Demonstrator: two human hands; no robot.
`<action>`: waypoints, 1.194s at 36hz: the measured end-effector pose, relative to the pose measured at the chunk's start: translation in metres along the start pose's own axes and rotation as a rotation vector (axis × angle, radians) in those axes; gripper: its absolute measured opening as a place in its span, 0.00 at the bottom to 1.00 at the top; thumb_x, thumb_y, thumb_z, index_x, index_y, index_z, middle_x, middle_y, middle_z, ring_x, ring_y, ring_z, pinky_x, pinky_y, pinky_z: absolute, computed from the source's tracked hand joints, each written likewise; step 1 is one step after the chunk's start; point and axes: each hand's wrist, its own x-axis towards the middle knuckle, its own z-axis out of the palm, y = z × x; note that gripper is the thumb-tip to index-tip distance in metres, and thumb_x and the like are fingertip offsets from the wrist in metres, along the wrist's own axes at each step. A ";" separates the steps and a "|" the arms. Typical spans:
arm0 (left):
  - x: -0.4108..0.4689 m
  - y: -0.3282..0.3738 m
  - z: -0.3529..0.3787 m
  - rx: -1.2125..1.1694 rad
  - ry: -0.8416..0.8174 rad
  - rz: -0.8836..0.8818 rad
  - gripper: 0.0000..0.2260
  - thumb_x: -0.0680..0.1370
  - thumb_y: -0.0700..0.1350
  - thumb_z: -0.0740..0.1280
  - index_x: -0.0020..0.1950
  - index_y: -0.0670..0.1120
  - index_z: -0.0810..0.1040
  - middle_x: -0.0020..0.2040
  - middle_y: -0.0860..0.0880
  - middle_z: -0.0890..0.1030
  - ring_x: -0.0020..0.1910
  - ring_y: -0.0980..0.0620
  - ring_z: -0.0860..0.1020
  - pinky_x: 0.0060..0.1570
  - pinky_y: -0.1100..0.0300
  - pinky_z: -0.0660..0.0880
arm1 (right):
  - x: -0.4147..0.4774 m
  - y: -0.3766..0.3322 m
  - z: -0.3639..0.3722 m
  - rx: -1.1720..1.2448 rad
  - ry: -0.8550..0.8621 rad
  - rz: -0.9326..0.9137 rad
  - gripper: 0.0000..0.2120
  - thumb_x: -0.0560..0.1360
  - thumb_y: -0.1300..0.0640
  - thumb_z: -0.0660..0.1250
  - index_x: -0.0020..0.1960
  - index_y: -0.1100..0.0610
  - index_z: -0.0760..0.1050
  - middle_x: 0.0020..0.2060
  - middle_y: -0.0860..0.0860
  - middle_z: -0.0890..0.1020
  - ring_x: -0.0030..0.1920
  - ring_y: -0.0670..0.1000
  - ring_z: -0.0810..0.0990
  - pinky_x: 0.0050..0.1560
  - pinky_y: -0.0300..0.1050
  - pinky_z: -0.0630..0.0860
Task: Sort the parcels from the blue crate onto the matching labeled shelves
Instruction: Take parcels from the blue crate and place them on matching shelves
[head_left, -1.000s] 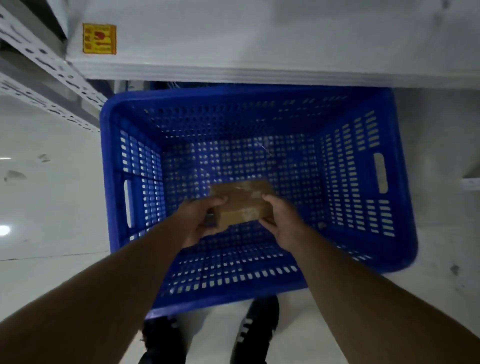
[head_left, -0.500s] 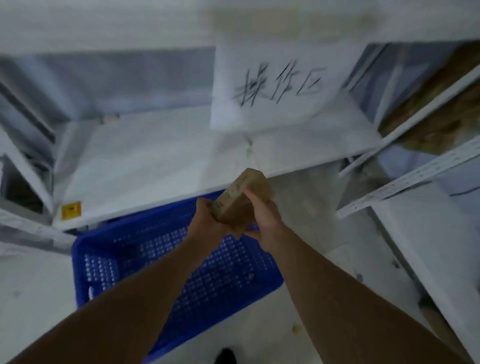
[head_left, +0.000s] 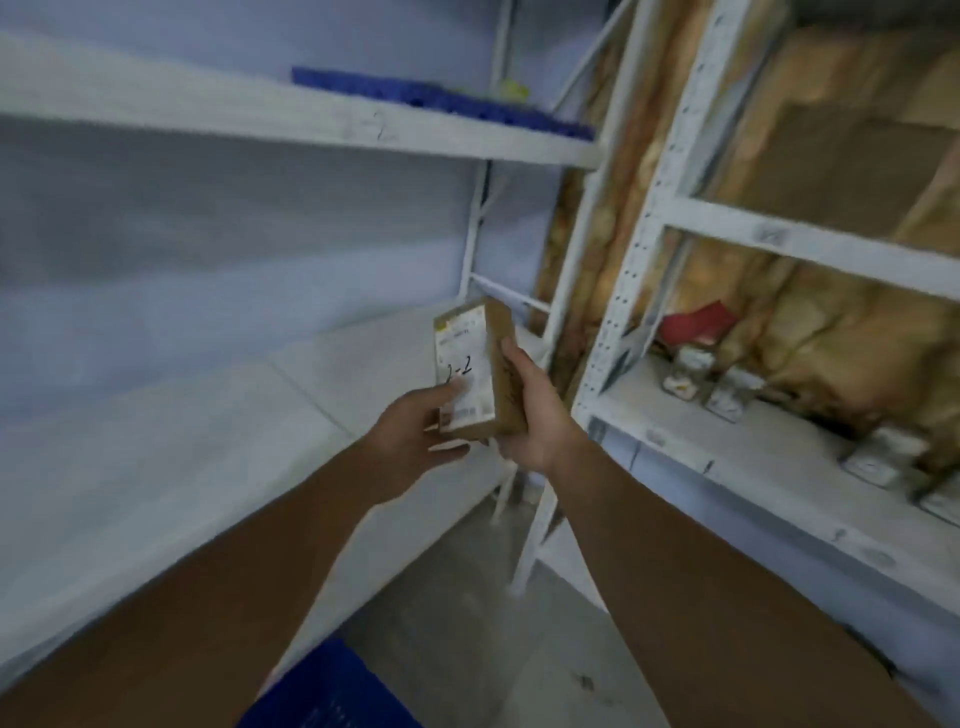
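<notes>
A small brown cardboard parcel (head_left: 480, 358) stands upright in front of me, its white label marked "2-2" by hand. My right hand (head_left: 530, 415) grips its right side and back. My left hand (head_left: 415, 431) holds its lower left edge, the thumb lying on the label. Only a corner of the blue crate (head_left: 332, 691) shows at the bottom edge, below my arms. Above, a white shelf (head_left: 311, 122) carries a handwritten mark ending in "2" on its front lip. Under the parcel runs a lower white shelf (head_left: 182, 441).
A flat blue thing (head_left: 441, 101) lies on the upper shelf. To the right stands a second white rack (head_left: 644, 249) with brown wrapped bundles (head_left: 831, 332), a red item (head_left: 696, 322) and small packets (head_left: 727, 395). Grey floor (head_left: 467, 613) lies between the racks.
I lifted the parcel out of the blue crate and raised it with both hands. My view swung up from the crate to the shelves, and the label now faces me.
</notes>
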 end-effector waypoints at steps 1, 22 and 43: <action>-0.005 0.019 0.017 0.035 -0.062 0.023 0.22 0.72 0.56 0.75 0.63 0.49 0.80 0.61 0.46 0.84 0.59 0.45 0.82 0.61 0.47 0.78 | -0.015 -0.020 0.005 -0.005 -0.002 -0.033 0.26 0.81 0.41 0.64 0.70 0.58 0.78 0.63 0.60 0.83 0.64 0.62 0.82 0.69 0.60 0.75; -0.117 0.165 0.285 0.281 -0.517 0.297 0.19 0.73 0.32 0.74 0.63 0.43 0.81 0.57 0.45 0.86 0.56 0.44 0.85 0.59 0.46 0.79 | -0.339 -0.238 -0.041 -0.533 0.392 -0.449 0.17 0.76 0.51 0.76 0.61 0.55 0.79 0.53 0.54 0.88 0.54 0.55 0.87 0.53 0.54 0.84; -0.225 0.104 0.495 0.321 -0.628 0.312 0.20 0.72 0.28 0.73 0.61 0.44 0.81 0.56 0.45 0.86 0.58 0.43 0.84 0.66 0.43 0.76 | -0.551 -0.278 -0.166 -0.552 0.500 -0.581 0.21 0.75 0.52 0.76 0.66 0.55 0.77 0.54 0.53 0.87 0.55 0.55 0.87 0.55 0.52 0.82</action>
